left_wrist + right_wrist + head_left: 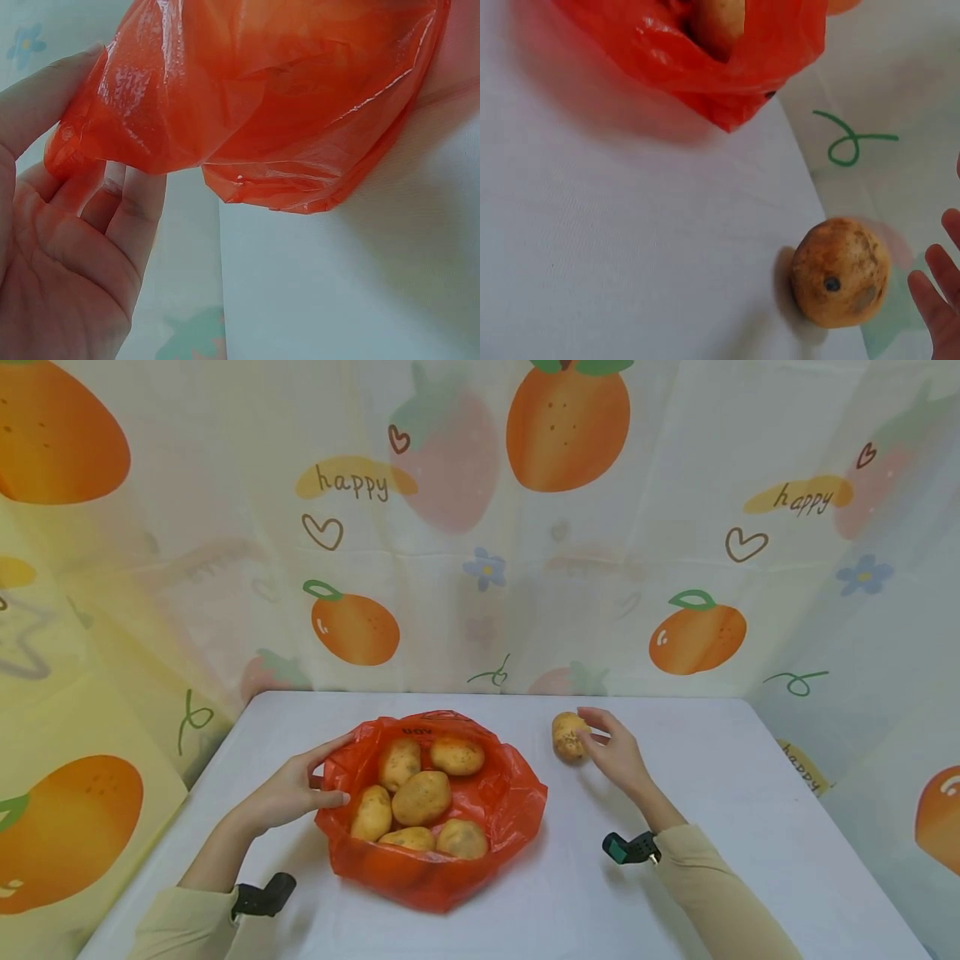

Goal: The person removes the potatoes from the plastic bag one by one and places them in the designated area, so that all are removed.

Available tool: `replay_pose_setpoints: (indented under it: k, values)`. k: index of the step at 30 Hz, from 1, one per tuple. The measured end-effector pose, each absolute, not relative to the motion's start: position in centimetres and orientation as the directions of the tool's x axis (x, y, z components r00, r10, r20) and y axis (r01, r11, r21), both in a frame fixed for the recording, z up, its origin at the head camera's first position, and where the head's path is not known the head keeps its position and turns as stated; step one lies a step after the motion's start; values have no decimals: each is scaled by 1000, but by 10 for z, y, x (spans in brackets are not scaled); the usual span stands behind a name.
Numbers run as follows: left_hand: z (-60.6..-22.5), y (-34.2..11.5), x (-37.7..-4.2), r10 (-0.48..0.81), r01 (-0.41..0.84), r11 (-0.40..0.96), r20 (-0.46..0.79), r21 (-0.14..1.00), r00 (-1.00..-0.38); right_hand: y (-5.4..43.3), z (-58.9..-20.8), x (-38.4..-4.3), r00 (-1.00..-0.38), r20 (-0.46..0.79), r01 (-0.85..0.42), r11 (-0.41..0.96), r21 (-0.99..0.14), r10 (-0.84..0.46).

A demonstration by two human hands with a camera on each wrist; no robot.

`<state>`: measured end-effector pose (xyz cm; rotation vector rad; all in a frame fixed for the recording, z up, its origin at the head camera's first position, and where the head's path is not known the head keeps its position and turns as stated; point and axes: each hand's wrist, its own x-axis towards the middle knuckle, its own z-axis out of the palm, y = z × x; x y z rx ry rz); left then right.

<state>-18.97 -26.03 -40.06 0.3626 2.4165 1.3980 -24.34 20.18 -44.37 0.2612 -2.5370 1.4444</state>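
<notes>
A red plastic bag (517, 793) stands wide-mouthed on the table with several potatoes (422, 798) inside. My left hand (288, 789) holds the bag's left rim, thumb on one side and fingers on the other; the left wrist view shows the red film (262, 112) caught between them. To the right of the bag, a single potato (570, 737) rests on the table near the back. Beside it is my right hand (617, 756), fingers spread. In the right wrist view a gap shows between the fingertips (928, 300) and this potato (840, 274), which has a dark spot.
The white table (600, 893) ends at the back against a fruit-printed cloth (525, 568), which also hangs along both sides. A dark wrist camera (264, 895) sits on the left sleeve and another camera (632, 848) on the right.
</notes>
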Motion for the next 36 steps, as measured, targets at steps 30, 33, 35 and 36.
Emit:
replay_pose_setpoints:
  k: [30, 33, 35, 36]
  values:
    - [-401, -260, -189, 366, 52, 501, -157, 864, -917, 143, -388, -212, -894, 316, -423, 364, -830, -317]
    - [-401, -260, -189, 364, 49, 501, -159, 864, -918, 138, -398, -217, -887, 305, -425, 356, -832, -348]
    - [-401, -259, -189, 363, 49, 502, -159, 864, -918, 135, -402, -218, -888, 281, -411, 357, -839, -363]
    - [-401, -259, -189, 362, 50, 503, -158, 863, -919, 133, -403, -218, -888, 269, -404, 355, -843, -372]
